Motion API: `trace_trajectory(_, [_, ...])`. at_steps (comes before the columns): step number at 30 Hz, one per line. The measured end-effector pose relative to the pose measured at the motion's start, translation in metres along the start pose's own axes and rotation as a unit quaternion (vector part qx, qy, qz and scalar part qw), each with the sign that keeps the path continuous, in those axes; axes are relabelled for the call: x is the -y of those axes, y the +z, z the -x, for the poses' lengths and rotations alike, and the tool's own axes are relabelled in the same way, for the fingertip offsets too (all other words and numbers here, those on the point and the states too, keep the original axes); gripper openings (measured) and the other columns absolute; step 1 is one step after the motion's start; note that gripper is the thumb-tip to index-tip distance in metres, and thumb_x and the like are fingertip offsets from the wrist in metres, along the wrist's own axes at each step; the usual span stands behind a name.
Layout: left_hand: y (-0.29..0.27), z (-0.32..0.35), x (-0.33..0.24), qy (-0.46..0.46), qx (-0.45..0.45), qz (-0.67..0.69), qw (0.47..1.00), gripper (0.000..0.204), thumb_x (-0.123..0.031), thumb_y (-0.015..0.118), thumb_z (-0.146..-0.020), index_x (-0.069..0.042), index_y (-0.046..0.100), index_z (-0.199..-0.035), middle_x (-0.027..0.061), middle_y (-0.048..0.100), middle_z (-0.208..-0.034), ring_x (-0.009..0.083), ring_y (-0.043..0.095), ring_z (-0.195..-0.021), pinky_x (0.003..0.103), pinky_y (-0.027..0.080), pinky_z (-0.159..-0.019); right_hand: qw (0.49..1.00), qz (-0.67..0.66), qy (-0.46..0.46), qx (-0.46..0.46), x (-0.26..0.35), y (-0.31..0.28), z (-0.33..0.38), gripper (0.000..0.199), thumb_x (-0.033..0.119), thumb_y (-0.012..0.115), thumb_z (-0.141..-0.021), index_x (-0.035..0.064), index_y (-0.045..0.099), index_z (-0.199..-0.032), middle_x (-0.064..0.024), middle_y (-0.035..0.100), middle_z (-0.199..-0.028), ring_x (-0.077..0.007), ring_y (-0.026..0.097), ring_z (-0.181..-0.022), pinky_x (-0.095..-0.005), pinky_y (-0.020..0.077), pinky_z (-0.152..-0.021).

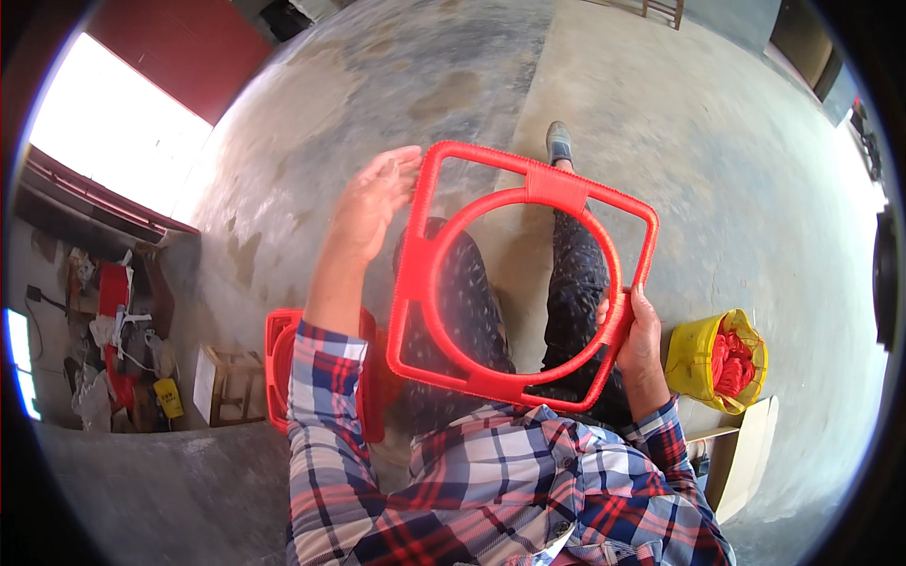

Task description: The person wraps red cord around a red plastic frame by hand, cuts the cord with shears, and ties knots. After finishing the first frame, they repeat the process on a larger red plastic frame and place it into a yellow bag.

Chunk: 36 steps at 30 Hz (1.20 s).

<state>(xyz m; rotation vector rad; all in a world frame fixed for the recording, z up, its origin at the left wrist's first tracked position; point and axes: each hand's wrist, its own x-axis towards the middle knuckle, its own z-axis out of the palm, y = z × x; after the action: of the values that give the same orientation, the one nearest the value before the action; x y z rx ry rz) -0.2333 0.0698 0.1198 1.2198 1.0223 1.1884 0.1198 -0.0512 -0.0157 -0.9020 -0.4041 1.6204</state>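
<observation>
Right hand (640,341) grips red frame (522,274) beside yellow bag (694,363)

The red frame (522,274) looks like smooth, slightly glossy moulded plastic, the checked shirt (491,481) soft woven cloth, the floor (661,123) rough matt concrete, the yellow bag (694,354) shiny plastic.

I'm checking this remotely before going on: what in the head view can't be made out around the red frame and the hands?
- Left hand: motion-blurred; contact with the red plastic frame is unclear.
- Right hand: its fingers curl behind the frame's edge, hidden.
- Red stack by the left knee: mostly covered by the plaid sleeve.
- Yellow bag: red contents too small to identify.
</observation>
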Motion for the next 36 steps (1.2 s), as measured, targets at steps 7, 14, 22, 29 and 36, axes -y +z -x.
trace_trajectory(7, [0.006, -0.002, 0.007, -0.053, 0.039, 0.097, 0.993, 0.042, -0.026, 0.049, -0.098, 0.003, 0.049, -0.129, 0.011, 0.064, -0.084, 0.0119, 0.056, -0.055, 0.023, 0.044, -0.047, 0.999, 0.023, 0.029, 0.019, -0.005, 0.004, 0.001, 0.043, 0.036, 0.044, -0.1, -0.0053, 0.053, -0.106, -0.0156, 0.065, -0.081, -0.0224, 0.064, -0.071, -0.0318, 0.0532, -0.067])
trace_trajectory(14, [-0.005, -0.006, 0.014, -0.076, 0.043, 0.083, 0.993, 0.039, -0.025, 0.047, -0.099, 0.001, 0.051, -0.127, 0.0094, 0.063, -0.08, 0.0116, 0.055, -0.057, 0.023, 0.045, -0.049, 0.994, -0.005, 0.078, 0.073, -0.005, -0.001, -0.002, 0.042, 0.037, 0.048, -0.098, -0.0034, 0.053, -0.109, -0.0137, 0.066, -0.082, -0.0217, 0.064, -0.069, -0.0324, 0.0546, -0.066])
trace_trajectory(22, [0.0, 0.036, 0.058, -0.15, 0.024, 0.187, 0.971, 0.044, -0.03, 0.046, -0.099, 0.002, 0.048, -0.13, 0.0188, 0.062, -0.115, 0.0275, 0.065, -0.095, 0.035, 0.055, -0.08, 0.993, -0.039, 0.103, 0.045, -0.003, -0.023, -0.02, 0.043, 0.038, 0.048, -0.098, -0.002, 0.054, -0.11, -0.0118, 0.065, -0.083, -0.0214, 0.063, -0.068, -0.0339, 0.0552, -0.063])
trace_trajectory(29, [0.003, 0.067, 0.077, -0.203, 0.031, 0.17, 0.964, 0.042, -0.031, 0.049, -0.097, 0.003, 0.052, -0.122, 0.0205, 0.063, -0.11, 0.0289, 0.066, -0.093, 0.038, 0.056, -0.079, 0.991, -0.021, 0.131, 0.028, 0.01, -0.018, -0.028, 0.038, 0.033, 0.044, -0.1, -0.0025, 0.054, -0.108, -0.0113, 0.066, -0.082, -0.02, 0.063, -0.068, -0.0332, 0.0544, -0.062])
trace_trajectory(36, [0.001, 0.059, 0.078, -0.252, -0.092, 0.071, 0.961, 0.032, -0.03, 0.055, -0.087, 0.001, 0.058, -0.098, 0.0167, 0.066, -0.077, 0.0256, 0.065, -0.064, 0.036, 0.053, -0.06, 0.994, 0.072, 0.079, 0.01, 0.012, 0.0, -0.014, 0.038, 0.033, 0.045, -0.1, -0.0038, 0.055, -0.106, -0.0117, 0.066, -0.079, -0.0201, 0.063, -0.064, -0.032, 0.0536, -0.062])
